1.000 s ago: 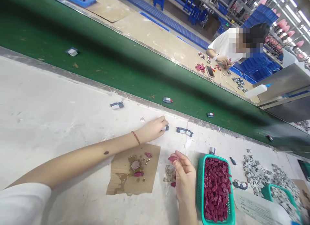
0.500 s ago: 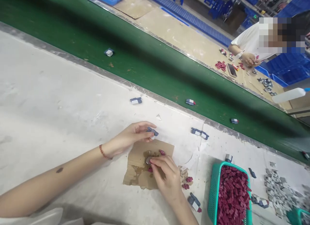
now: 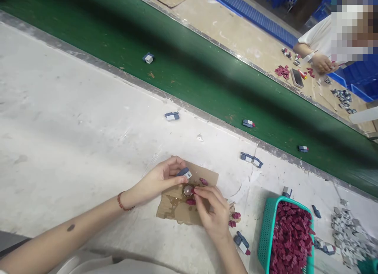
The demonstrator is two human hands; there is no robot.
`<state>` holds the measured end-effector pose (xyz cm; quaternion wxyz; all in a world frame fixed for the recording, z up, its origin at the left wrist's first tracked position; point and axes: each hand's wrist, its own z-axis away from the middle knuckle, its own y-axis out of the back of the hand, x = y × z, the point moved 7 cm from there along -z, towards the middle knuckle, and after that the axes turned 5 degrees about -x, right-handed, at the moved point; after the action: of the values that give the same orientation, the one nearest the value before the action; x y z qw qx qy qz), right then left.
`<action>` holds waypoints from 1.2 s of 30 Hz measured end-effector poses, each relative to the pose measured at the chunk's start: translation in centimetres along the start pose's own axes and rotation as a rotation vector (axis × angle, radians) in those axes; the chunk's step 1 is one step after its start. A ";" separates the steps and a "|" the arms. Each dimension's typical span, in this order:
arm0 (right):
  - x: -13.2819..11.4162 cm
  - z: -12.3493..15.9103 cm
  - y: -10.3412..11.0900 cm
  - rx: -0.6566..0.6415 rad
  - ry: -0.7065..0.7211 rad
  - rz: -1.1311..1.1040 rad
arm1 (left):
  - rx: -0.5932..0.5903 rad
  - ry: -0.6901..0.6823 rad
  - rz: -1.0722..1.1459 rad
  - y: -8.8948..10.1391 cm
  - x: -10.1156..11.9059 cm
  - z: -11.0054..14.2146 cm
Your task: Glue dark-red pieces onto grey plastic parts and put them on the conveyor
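My left hand (image 3: 168,174) holds a small blue-and-white plastic part (image 3: 185,173) between thumb and fingers, above a piece of brown cardboard (image 3: 171,211). Close by, my right hand (image 3: 214,211) pinches a small dark red plastic piece (image 3: 193,190) at the edge of a round crimped cap (image 3: 188,190), which resembles a bottle cap. The cap rests on the cardboard amid wet stains. Two more dark red pieces lie beside it, one above (image 3: 203,181) and one below (image 3: 191,202). To the right of my right hand is a blue-and-white part with a red tip (image 3: 242,242).
A teal basket (image 3: 264,234) full of dark red pieces stands at right, beside a pile of grey-white pieces (image 3: 351,234). A green conveyor belt (image 3: 195,85) carrying several parts crosses behind the white table (image 3: 73,120). Across it, a co-worker's hands (image 3: 323,63) handle small pieces.
My left hand has turned the blue-and-white part and brought it nearer the cap. My right hand has drawn slightly back, showing the red piece in its fingertips. The camera view has shifted.
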<state>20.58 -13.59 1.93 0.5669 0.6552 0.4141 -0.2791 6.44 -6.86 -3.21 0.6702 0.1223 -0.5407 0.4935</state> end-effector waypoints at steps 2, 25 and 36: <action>0.3 0.0 0.3 0.014 -0.052 -0.018 | -0.033 -0.021 0.017 -0.1 -0.4 -0.1; 0.7 -0.3 0.2 0.172 -0.226 -0.493 | -0.295 -0.198 -0.405 -2.8 -0.3 1.9; 0.0 -0.7 0.2 0.148 -0.149 -0.333 | -0.285 -0.212 -0.538 -3.1 0.3 1.8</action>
<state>20.68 -12.92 2.18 0.4923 0.5950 0.4519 -0.4465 7.73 -9.47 -1.13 0.7268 0.2167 -0.6195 0.2027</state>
